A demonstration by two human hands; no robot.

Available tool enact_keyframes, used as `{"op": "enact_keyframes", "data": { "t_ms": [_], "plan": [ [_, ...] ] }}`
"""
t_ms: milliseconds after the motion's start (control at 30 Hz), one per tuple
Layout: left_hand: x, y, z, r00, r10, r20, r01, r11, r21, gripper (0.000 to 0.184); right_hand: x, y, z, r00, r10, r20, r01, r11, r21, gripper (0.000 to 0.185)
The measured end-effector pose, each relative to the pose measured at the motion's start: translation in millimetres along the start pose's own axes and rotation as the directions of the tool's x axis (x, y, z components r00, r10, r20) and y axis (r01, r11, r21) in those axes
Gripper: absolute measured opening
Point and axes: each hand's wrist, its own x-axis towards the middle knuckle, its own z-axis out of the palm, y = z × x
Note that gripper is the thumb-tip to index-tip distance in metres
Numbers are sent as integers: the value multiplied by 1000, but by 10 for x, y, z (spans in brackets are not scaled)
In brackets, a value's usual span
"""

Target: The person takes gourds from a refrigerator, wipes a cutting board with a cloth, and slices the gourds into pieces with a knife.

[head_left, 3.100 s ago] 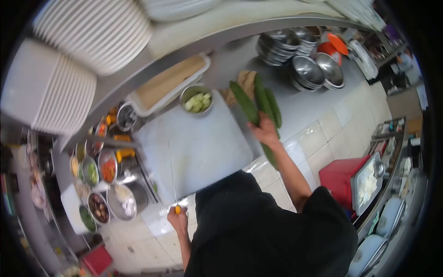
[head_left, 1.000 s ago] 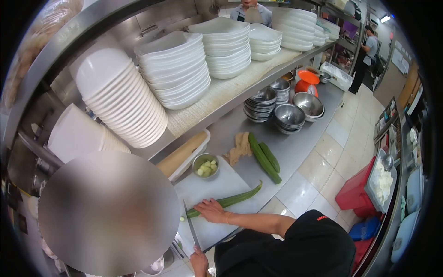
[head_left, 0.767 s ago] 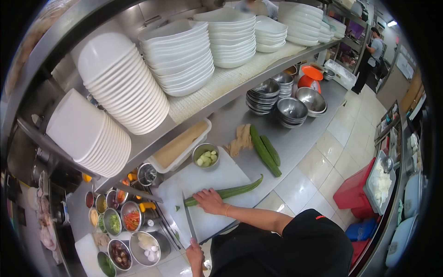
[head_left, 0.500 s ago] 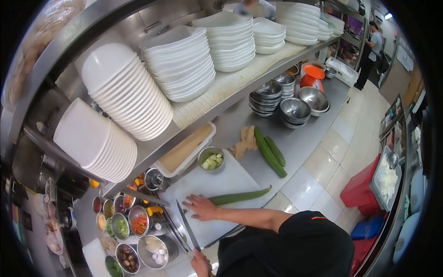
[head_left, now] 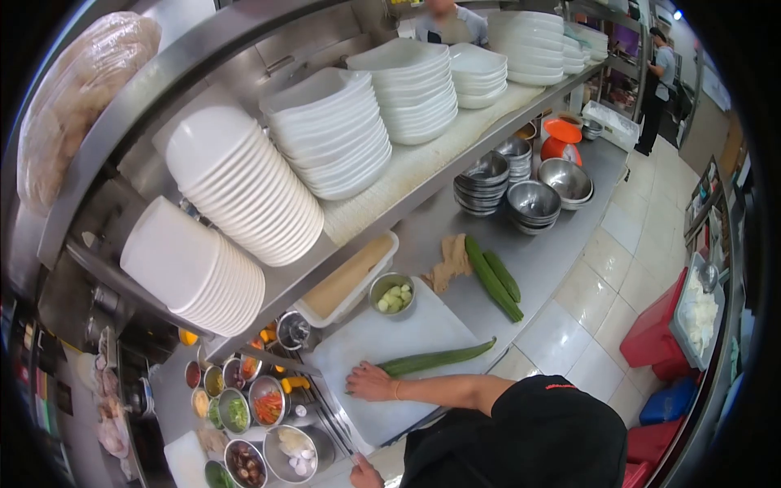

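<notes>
The right hand (head_left: 373, 382) lies palm down on the cutting board (head_left: 439, 313), near its left edge, at the blunt end of a long green vegetable (head_left: 439, 359). The fingers are bent; whether they grip anything cannot be told. The left hand (head_left: 366, 473), off the board's near left corner, is closed around a knife (head_left: 355, 457), mostly hidden. The long green vegetable lies across the board, its tapered tip at the right edge. A metal bowl (head_left: 392, 294) of pale green chunks stands at the far right corner. Beyond the right edge, a brown cloth (head_left: 450, 264) and two whole green vegetables (head_left: 493, 281) rest on the tabletop (head_left: 561, 236).
</notes>
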Motion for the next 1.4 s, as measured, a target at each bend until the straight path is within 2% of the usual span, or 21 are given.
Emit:
{"op": "enact_keyframes", "data": {
  "t_ms": [67, 100, 200, 300, 400, 433, 533, 600, 667, 700, 767, 867, 1000, 1100, 1200, 1267, 1300, 1333, 1367, 1400],
  "plan": [
    [60, 44, 67, 999, 37, -21, -37, 999, 8, 67, -3, 72, 69, 1000, 10, 14, -10, 1000, -17, 19],
    [80, 88, 63, 1000, 29, 8, -30, 1000, 10, 66, -23, 108, 102, 999, 17, -35, -17, 1000, 3, 19],
    [29, 440, 4, 991, 129, -37, -128, 992, 17, 65, -15, 138, 103, 984, 28, -174, -27, 1000, 3, 22],
    [252, 378, 132, 998, 38, 57, -43, 996, 84, 64, 33, 170, 136, 904, 97, -416, -32, 986, 162, 28],
    [439, 333, 295, 997, 67, 49, -74, 983, 167, 53, 15, 111, -77, 853, 227, -469, -59, 936, 346, 31],
    [475, 356, 384, 947, 275, -169, -240, 950, 198, 58, 18, 72, -153, 848, 245, -470, -63, 927, 371, 31],
    [474, 581, 452, 932, 312, -185, -274, 940, 201, 51, 12, -71, -283, 835, 301, -461, -70, 888, 454, 31],
    [484, 741, 439, 947, 284, -152, -260, 952, 162, 48, 99, -183, -279, 832, 332, -445, -62, 852, 520, 31],
    [504, 842, 400, 959, 255, -121, -241, 963, 124, 46, 155, -320, -336, 846, 364, -390, -63, 795, 604, 32],
    [528, 855, 398, 949, 298, -105, -281, 948, 147, 45, 184, -394, -364, 852, 377, -362, -64, 762, 644, 33],
    [596, 874, 424, 922, 381, -72, -362, 913, 190, 41, 233, -542, -424, 869, 372, -325, -65, 738, 671, 32],
    [574, 972, 502, 921, 386, -42, -363, 895, 260, 37, 317, -690, -468, 907, 327, -265, -52, 713, 699, 32],
    [696, 811, 703, 903, 430, 2, -419, 879, 228, 33, 369, -860, -516, 937, 282, -206, -39, 671, 740, 33],
    [922, 432, 1058, 877, 445, -180, -459, 887, -41, 38, 421, -966, -543, 949, 262, -177, -40, 654, 755, 32],
    [824, 437, 967, 866, 485, -121, -495, 866, -74, 45, 456, -1069, -487, 955, 264, -138, -65, 635, 769, 32],
    [866, 448, 985, 859, 502, -99, -500, 865, 40, 44, 472, -1101, -426, 960, 267, -87, -102, 620, 778, 33],
    [887, 363, 1025, 862, 499, -86, -491, 865, 98, 43, 485, -1104, -374, 959, 282, -38, -134, 567, 813, 34],
    [871, 260, 1081, 865, 492, -100, -485, 870, 87, 39, 446, -1143, -275, 952, 306, -18, -161, 550, 819, 33],
    [892, 115, 1228, 857, 493, -153, -493, 869, 40, 35, 454, -1176, -133, 944, 319, -89, -115, 568, 815, 34],
    [896, -68, 1365, 850, 477, -224, -490, 872, -6, 31, 387, -1236, 25, 926, 368, -79, -126, 501, 856, 34]
  ]
}}
